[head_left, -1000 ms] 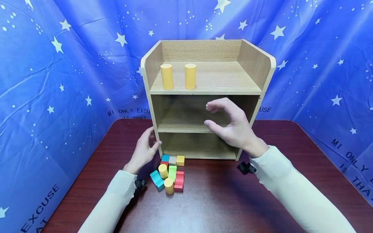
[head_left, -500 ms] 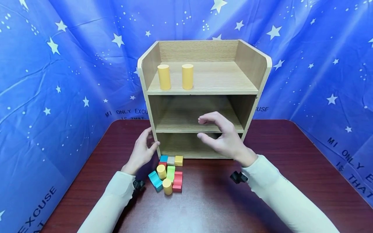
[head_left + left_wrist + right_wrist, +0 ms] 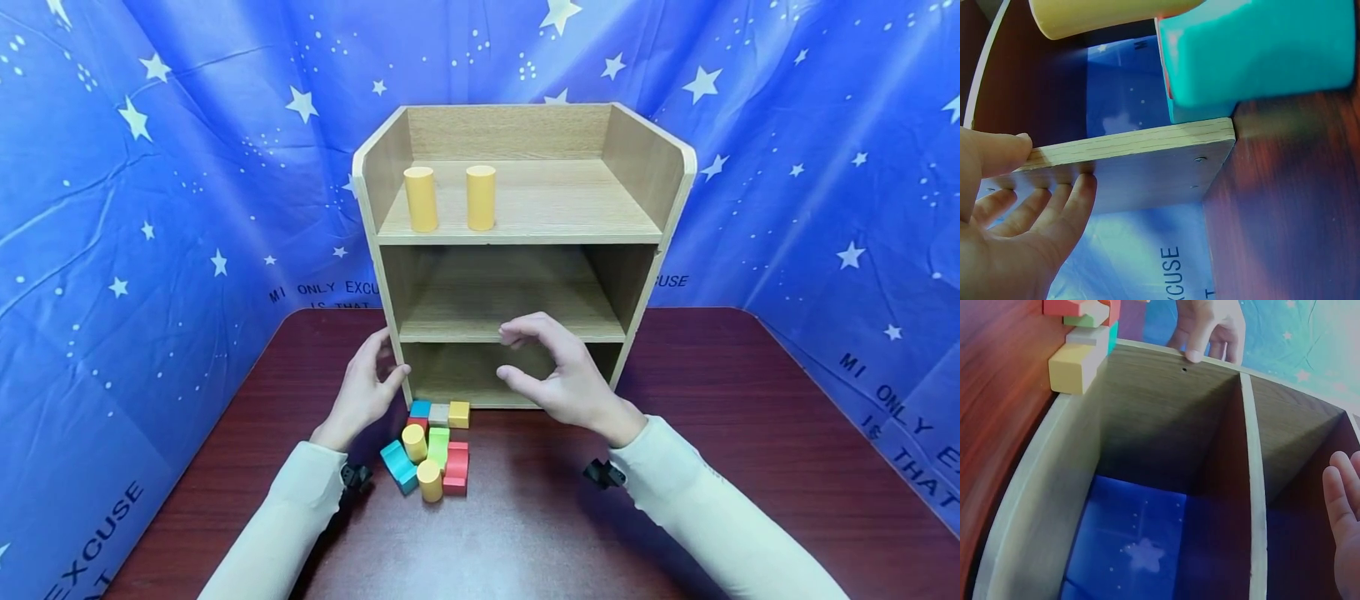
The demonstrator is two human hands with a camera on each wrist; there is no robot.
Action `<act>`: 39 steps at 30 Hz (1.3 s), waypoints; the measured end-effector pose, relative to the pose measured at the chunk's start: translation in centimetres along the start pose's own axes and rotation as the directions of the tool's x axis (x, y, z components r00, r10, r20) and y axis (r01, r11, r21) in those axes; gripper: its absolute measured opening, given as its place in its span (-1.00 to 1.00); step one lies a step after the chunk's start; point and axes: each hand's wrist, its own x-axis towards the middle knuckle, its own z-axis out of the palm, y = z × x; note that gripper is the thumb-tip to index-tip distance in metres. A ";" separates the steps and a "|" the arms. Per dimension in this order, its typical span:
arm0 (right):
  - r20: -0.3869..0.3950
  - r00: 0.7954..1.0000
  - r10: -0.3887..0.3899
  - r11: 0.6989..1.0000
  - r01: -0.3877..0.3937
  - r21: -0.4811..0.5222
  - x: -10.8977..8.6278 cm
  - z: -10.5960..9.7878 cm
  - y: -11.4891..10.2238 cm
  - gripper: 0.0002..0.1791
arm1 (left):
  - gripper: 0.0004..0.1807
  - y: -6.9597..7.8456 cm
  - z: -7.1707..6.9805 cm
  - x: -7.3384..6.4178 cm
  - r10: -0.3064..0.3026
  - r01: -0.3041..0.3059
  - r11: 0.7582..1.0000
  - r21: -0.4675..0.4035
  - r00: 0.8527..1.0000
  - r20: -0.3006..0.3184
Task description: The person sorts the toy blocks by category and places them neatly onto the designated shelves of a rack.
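Note:
My left hand (image 3: pixel 363 392) holds the left side panel of a wooden shelf (image 3: pixel 525 333). In the left wrist view the thumb lies at the panel's front edge and the fingers (image 3: pixel 1079 200) press its outer face. My right hand (image 3: pixel 566 379) hovers before the lower shelves, thumb and fingers apart, nothing between them. Two yellow cylinders, one at the left (image 3: pixel 422 200) and one beside it (image 3: pixel 481 198), stand on the top shelf. By the shelf's front left foot lies a group of blocks: yellow cylinders (image 3: pixel 430 482), a teal block (image 3: pixel 399 467), a green block (image 3: pixel 438 448) and a red block (image 3: pixel 457 471).
A yellow block (image 3: pixel 459 414), a grey block (image 3: pixel 439 415) and a blue block (image 3: pixel 420 408) sit against the shelf's base. The dark red table (image 3: pixel 540 533) carries everything. A blue starry curtain (image 3: pixel 150 250) hangs around the table.
My right hand has moved down and left, from in front of the middle compartment to before the bottom one. My left hand keeps its hold on the shelf. The view has shifted slightly.

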 end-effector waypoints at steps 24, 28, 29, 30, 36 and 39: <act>0.061 0.994 0.090 0.994 -0.093 0.048 -2.2 2.5 0.5 -0.51 | -0.33 0.0 0.1 0.1 0.006 -0.006 1.000 -0.015 1.000 0.001; 0.079 0.992 0.097 0.993 -0.102 0.054 -1.9 2.7 -0.5 -0.51 | -0.33 0.0 0.1 0.1 0.009 -0.009 1.000 -0.017 1.000 0.002; 0.084 0.991 0.100 0.993 -0.104 0.054 -1.9 2.8 -0.6 -0.51 | -0.33 0.0 0.1 0.1 0.010 -0.010 1.000 -0.020 1.000 0.003; 0.089 0.991 0.103 0.993 -0.108 0.053 -1.9 2.8 -0.7 -0.51 | -0.33 0.0 0.1 0.1 0.011 -0.011 1.000 -0.020 1.000 0.003; 0.118 0.985 0.129 0.989 -0.136 0.051 -2.3 3.3 -0.7 -0.51 | -0.33 0.0 0.1 0.1 0.008 -0.008 1.000 -0.011 1.000 0.003; 0.137 0.982 0.133 0.989 -0.141 0.052 -2.4 3.7 -0.9 -0.51 | -0.33 0.1 0.0 0.1 0.003 -0.003 1.000 -0.009 1.000 0.003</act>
